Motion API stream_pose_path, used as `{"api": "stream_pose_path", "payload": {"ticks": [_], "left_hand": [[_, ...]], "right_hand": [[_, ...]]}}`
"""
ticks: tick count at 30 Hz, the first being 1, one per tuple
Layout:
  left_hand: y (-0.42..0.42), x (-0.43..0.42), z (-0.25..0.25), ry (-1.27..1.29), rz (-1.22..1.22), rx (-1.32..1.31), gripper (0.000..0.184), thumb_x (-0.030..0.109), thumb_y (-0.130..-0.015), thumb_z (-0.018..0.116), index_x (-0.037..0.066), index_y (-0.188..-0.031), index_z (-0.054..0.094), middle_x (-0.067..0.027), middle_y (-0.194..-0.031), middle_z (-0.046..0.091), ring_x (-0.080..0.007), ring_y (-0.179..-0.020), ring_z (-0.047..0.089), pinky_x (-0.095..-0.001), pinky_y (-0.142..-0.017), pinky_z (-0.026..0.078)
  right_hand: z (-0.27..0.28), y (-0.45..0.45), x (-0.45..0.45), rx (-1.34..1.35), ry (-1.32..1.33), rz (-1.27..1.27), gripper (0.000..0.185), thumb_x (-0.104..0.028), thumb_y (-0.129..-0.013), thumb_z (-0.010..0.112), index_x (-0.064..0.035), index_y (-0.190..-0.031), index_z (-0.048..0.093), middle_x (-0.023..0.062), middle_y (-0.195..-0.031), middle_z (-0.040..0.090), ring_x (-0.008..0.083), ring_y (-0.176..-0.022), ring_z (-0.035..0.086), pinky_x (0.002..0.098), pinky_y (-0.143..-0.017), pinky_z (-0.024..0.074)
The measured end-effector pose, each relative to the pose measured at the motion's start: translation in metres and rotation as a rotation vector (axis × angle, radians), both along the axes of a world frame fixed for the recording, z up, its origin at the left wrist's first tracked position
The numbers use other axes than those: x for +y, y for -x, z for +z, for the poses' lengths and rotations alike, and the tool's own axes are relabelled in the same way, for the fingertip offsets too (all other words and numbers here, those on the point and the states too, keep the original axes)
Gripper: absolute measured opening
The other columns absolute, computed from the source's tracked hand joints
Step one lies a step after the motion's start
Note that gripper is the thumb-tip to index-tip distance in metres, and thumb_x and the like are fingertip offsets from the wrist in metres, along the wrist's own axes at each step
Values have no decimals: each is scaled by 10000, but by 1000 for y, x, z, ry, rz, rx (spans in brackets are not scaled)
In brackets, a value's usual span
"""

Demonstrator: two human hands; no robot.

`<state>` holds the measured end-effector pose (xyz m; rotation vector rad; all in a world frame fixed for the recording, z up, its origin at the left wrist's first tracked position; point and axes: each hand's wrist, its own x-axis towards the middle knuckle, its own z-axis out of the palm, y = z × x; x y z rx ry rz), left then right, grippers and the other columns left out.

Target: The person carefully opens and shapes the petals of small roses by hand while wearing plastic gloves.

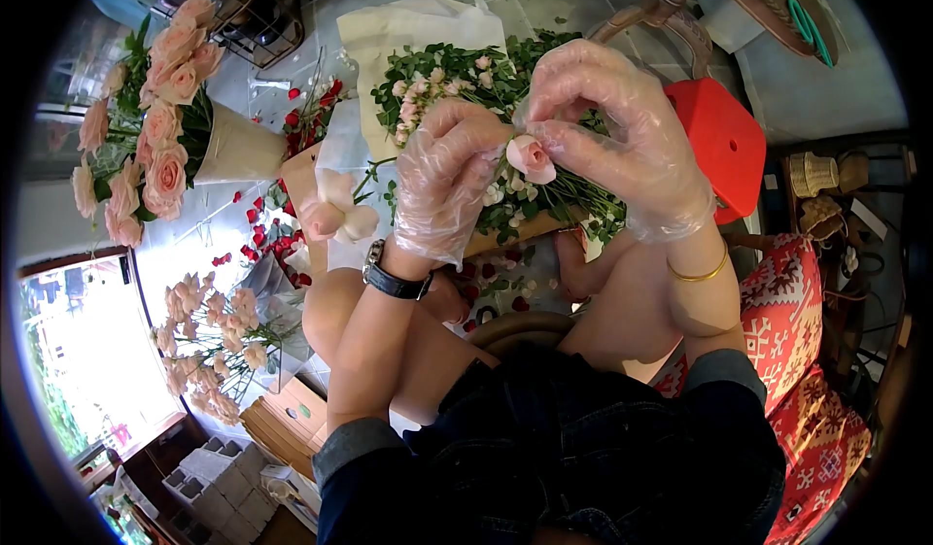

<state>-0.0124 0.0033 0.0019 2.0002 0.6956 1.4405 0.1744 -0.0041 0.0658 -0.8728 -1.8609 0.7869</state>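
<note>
My left hand (449,178), in a clear plastic glove, has its fingers closed beside a pink rose (531,158). My right hand (614,137), gloved too, pinches at the other side of this bloom, with thumb and fingertips close together near its petals. What the left fingertips hold is too small to make out. Left of my left hand is a pale pink bloom (335,209) with large petals, on a green stem. Beneath both hands lies a heap of green stems with small pink roses (428,90), on cream paper (374,45).
A white bucket of pink roses (241,145) stands at the left, more pale roses (209,336) below it. Red petals (282,239) are strewn on the tiles. A red stool (724,142) stands at the right, above patterned red fabric (792,322).
</note>
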Motion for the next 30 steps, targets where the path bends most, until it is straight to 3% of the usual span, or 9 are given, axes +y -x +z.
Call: {"api": "stream_pose_path", "payload": {"ticks": [2,8,12,15,17,21,23,28,30], "left_hand": [[0,0,-2,41,-30,-69,83,11,-791,586,24,-871,603,-92,-847,552,-218,-753,543,-295,-649,448],[2,0,6,12,-88,-61,103,-3,-750,634,21,-845,604,-89,-822,552,-218,-734,541,-292,-623,441],[1,-3,9,6,-57,-56,115,-16,-739,643,22,-840,604,-89,-816,554,-219,-733,540,-292,-616,437],[2,-4,10,-1,-66,-35,113,-23,-736,643,22,-833,604,-87,-820,558,-219,-736,540,-289,-622,435],[1,-5,10,53,-103,-99,100,-7,-744,644,23,-830,602,-92,-827,560,-224,-745,542,-295,-631,436],[2,-2,4,69,-124,-143,98,0,-750,643,23,-837,601,-89,-827,554,-222,-754,536,-302,-643,435],[0,-2,3,23,14,-195,102,-3,-757,638,26,-846,599,-87,-830,547,-218,-763,530,-305,-660,434],[2,0,4,18,148,-180,116,-13,-759,639,30,-861,603,-84,-832,543,-216,-766,528,-300,-673,434],[1,0,4,-6,177,-174,136,-22,-752,643,32,-873,612,-86,-835,542,-217,-765,528,-301,-673,434]], "right_hand": [[2,-2,0,-16,169,101,86,-47,-776,610,7,-833,574,69,-888,525,134,-798,525,253,-682,431],[-1,2,-1,102,268,190,94,-75,-810,589,16,-819,568,63,-869,512,131,-785,515,255,-695,423],[-6,1,2,98,265,192,160,-144,-825,613,13,-852,608,64,-793,575,142,-738,533,257,-673,428],[-4,2,-1,180,451,226,175,-163,-844,606,9,-875,615,35,-790,577,107,-745,528,235,-662,422],[-1,5,-4,293,754,238,175,-185,-860,600,-13,-876,628,5,-807,571,74,-752,516,210,-646,412],[-5,7,-7,448,789,225,179,-194,-868,596,-31,-937,621,-13,-837,563,62,-749,502,201,-645,406],[3,14,-9,495,625,45,221,-198,-870,593,-29,-1012,591,-28,-854,557,57,-745,486,198,-669,407],[-2,11,-7,489,470,111,273,-162,-820,638,-43,-1052,558,-17,-919,541,64,-825,470,214,-751,408],[0,16,-11,480,410,84,259,-35,-773,605,-29,-1026,550,-16,-890,475,63,-843,441,210,-746,386]]}}
